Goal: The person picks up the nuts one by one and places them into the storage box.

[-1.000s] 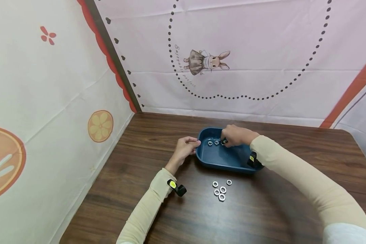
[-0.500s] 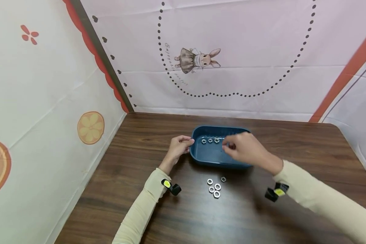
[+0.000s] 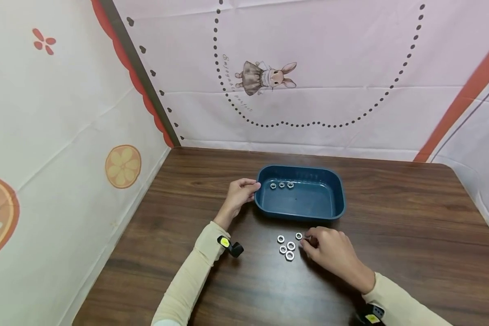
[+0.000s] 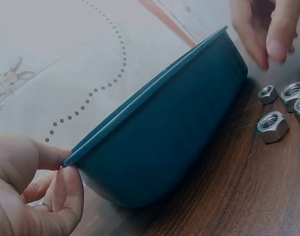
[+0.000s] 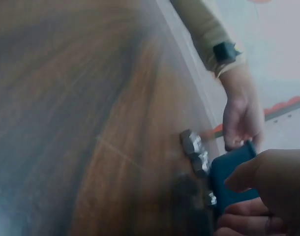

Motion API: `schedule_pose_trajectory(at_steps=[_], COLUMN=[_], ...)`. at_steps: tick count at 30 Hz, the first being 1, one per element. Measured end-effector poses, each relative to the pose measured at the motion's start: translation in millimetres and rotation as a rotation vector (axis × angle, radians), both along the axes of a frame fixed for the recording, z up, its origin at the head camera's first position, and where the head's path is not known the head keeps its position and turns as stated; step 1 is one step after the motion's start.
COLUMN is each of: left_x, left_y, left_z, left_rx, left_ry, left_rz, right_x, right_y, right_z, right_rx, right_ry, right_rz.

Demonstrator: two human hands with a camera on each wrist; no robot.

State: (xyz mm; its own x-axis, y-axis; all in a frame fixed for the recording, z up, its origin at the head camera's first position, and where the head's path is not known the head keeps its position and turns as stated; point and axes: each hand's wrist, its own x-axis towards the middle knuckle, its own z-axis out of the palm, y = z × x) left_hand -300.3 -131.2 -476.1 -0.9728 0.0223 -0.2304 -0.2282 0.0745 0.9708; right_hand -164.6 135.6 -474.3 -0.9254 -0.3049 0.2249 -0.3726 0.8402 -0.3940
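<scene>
A blue plastic tray (image 3: 314, 201) stands on the wooden table, with 3 metal hex nuts (image 3: 281, 184) in a row along its far left side. My left hand (image 3: 238, 194) pinches the tray's left rim between thumb and fingers, as the left wrist view shows closely. Several more hex nuts (image 3: 291, 246) lie on the table in front of the tray. Beside the rightmost one (image 3: 299, 236) hovers my right hand (image 3: 335, 251), thumb and forefinger apart and nothing seen between them. In the blurred right wrist view, its fingers partly cover the tray.
The dark wood table (image 3: 179, 253) reaches back to a printed cloth wall (image 3: 334, 59). Another cloth wall (image 3: 77, 149) borders it at the left. Each wrist carries a small black camera, such as the left one (image 3: 235, 249).
My right hand has left the inside of the tray and come down to the nuts on the table. A third nut now lies uncovered in the tray. The left hand keeps its grip.
</scene>
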Motion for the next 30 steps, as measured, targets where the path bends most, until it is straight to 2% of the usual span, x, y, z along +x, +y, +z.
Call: schedule_pose_trajectory(at_steps=[3,8,13,30], left_x=[-1.2,-0.5,0.6,-0.4], left_y=[0.6,1.1,1.2,1.4], left_z=[-0.8,-2.8,-1.0,0.2], left_rx=[0.005,0.004,0.002,-0.005], left_ry=[-0.002,-0.005,0.012,0.015], left_rz=[0.000,0.001,0.002,0.002], right_x=[-5.5,-12.1,-14.8,-16.0], right_y=[-3,-8,-13,-17], right_z=[-8.4,-13.3,-12.8,-14.8], right_rx=[0.017,0.043,0.066,0.057], right_ry=[0.009,-0.030,-0.051,0.001], right_rz=[-0.051,-0.083,-0.091,-0.102])
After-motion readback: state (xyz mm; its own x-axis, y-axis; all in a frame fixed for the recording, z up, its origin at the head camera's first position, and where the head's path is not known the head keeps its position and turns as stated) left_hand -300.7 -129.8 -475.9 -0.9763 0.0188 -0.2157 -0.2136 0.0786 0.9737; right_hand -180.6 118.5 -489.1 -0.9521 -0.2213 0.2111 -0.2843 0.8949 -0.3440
